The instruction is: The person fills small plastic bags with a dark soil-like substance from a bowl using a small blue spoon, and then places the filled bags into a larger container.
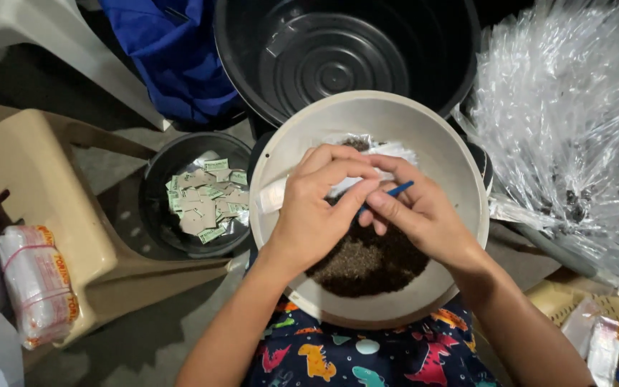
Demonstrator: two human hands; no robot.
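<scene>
Over the cream bowl (460,179) of dark grains (367,261), our left hand (317,215) pinches a small clear packet (377,154) while our right hand (424,215) grips a blue scoop (397,190) — both well inside the rim. Beside it, the black tub (159,179) of paper slips (205,201) crowds the left edge.

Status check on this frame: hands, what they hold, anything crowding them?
Left hand pinching a small clear packet. Right hand gripping a blue scoop. Both over the beige bowl of dark granules. Nothing between the hands.
</scene>
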